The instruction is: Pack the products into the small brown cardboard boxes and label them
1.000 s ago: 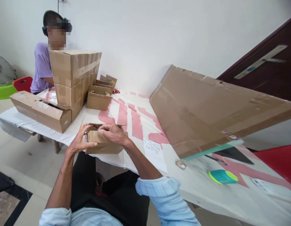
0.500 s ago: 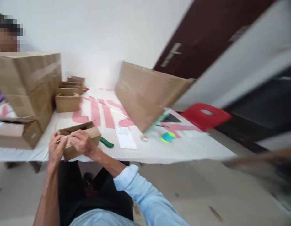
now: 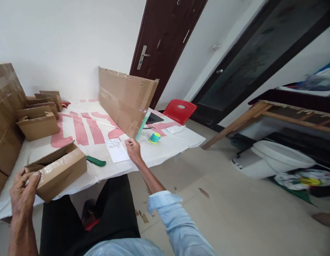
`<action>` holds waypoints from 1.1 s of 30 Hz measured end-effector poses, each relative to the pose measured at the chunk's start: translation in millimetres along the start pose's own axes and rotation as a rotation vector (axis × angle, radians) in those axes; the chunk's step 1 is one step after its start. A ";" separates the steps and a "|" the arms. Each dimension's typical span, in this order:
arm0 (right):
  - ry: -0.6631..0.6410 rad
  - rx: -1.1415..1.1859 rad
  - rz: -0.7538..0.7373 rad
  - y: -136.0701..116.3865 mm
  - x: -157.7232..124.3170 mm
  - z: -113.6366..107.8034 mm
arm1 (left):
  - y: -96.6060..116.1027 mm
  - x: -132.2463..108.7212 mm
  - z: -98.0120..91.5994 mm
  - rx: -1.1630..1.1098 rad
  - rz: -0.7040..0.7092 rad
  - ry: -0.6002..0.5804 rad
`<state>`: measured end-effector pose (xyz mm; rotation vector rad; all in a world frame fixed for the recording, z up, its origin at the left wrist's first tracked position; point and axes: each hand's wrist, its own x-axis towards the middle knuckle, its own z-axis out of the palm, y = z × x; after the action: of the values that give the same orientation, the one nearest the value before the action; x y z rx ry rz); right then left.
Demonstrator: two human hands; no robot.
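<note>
Head view. The open cardboard box [image 3: 63, 173] sits at the near edge of the worktop [image 3: 106, 175], toward its left part. Its long axis runs roughly parallel to that edge, from the left end up toward the right. The long flap on the far side stands up; the near flap lies folded inward, with a glossy strip along it, and a dark gap shows between the two.

The left hand [image 3: 24, 190] is closed on the left end of the box, thumb on the near flap. It is the nearer hand, in direct contact.

The right hand [image 3: 134, 151] is well apart from the box, off its right end and near the worktop's near edge. Its fingers are curled narrow; whether they grip anything cannot be told. From this hand, the box lies to the left. Between them are the paper sheet [image 3: 116, 153], just beside the right hand, and the green-handled tool [image 3: 95, 161], just beside the box's right end. Beyond the right hand, the teal roll [image 3: 155, 138] rests near the worktop's right corner.
</note>
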<state>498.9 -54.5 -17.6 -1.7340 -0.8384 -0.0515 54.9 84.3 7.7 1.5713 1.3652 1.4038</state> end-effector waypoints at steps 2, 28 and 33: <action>0.060 -0.064 0.052 36.5 17.7 -23.3 | 3.6 0.0 0.4 -0.007 -0.014 0.005; -0.052 -0.432 0.047 140.2 31.6 -26.4 | 18.7 -11.8 -6.7 0.030 0.074 -0.087; -0.155 -0.526 0.027 144.3 25.4 -31.1 | 4.9 -15.7 -15.4 -0.056 0.054 -0.210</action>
<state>609.3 -81.8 -115.0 -2.2640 -0.9728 -0.1306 43.2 65.4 11.0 1.6775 1.1586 1.2560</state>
